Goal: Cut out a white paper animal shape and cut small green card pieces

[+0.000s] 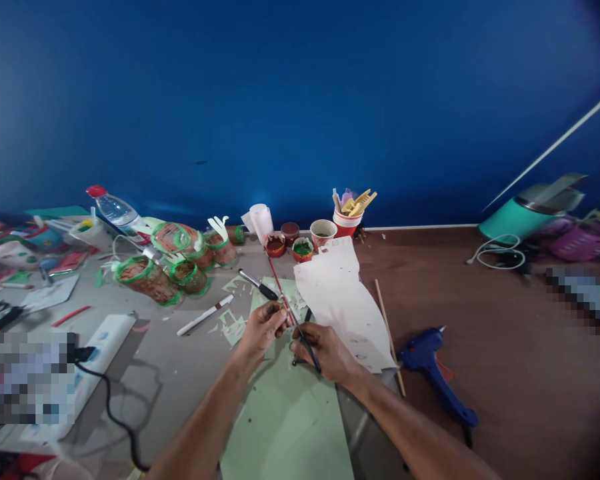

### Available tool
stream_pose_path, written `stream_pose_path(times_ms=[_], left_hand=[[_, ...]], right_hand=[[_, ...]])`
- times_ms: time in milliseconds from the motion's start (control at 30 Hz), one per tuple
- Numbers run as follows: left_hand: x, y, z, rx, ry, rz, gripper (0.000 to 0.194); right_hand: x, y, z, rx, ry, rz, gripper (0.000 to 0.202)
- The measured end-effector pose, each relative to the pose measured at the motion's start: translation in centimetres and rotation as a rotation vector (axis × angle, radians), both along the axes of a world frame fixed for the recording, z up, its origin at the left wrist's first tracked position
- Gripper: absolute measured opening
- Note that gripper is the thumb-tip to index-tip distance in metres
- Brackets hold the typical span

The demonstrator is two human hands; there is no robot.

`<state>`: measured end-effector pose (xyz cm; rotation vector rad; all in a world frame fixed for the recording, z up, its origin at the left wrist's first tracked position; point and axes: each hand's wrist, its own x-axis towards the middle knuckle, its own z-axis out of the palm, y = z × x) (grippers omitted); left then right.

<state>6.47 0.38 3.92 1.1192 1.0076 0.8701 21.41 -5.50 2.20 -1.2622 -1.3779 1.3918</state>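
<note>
Over a pale green sheet (285,420), my left hand (264,327) is closed on a thin red strip (275,272) that sticks up and away from its fingers. My right hand (323,350) is closed around a pair of dark-handled scissors (307,347), whose blades reach up beside the strip, close to my left fingertips. Whether the blades touch the strip cannot be made out. A craft knife (259,285) and a white marker (205,315) lie left of the hands. White paper (343,300) lies to the right.
Small paint cups (303,250) stand behind the hands. Green-rimmed brown jars (147,280) and a bottle (117,212) are at the back left. A white power strip (97,373) lies at left. A wooden stick (389,333) and a blue glue gun (437,377) lie right.
</note>
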Motion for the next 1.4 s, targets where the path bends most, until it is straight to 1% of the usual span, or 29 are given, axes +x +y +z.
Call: stream_pose_path(times_ms=[200,433,633,933,1033,1233,1400], left_hand=[[0.0,0.1,-0.1,-0.006,-0.006,0.003,0.035],[0.0,0.2,-0.4,0.046,0.023,0.032,0.035],[-0.2,0.2,-0.6,0.076,0.034,0.038,0.032],[-0.2,0.4,-0.7,0.072,0.03,0.08,0.032],[-0.3,0.5,-0.8,0.079,0.008,0.1,0.031],[-0.3,0.5,-1.4,0.093,-0.114,0.096,0.028],[-0.2,0.5,-1.5,0.054,-0.172,0.091,0.023]], right_hand=[[-0.1,0.0,0.1,-0.009,0.009,-0.01,0.028],[-0.1,0.0,-0.3,-0.022,0.019,0.002,0.028],[0.0,0.0,-0.2,-0.017,0.0,0.006,0.029],[0.0,0.0,-0.9,0.007,0.021,0.011,0.029],[-0.1,0.0,-0.8,0.005,0.034,0.009,0.031],[-0.2,0.0,-0.5,-0.087,0.113,-0.023,0.036],[0.0,0.0,-0.8,-0.041,0.096,-0.011,0.035]])
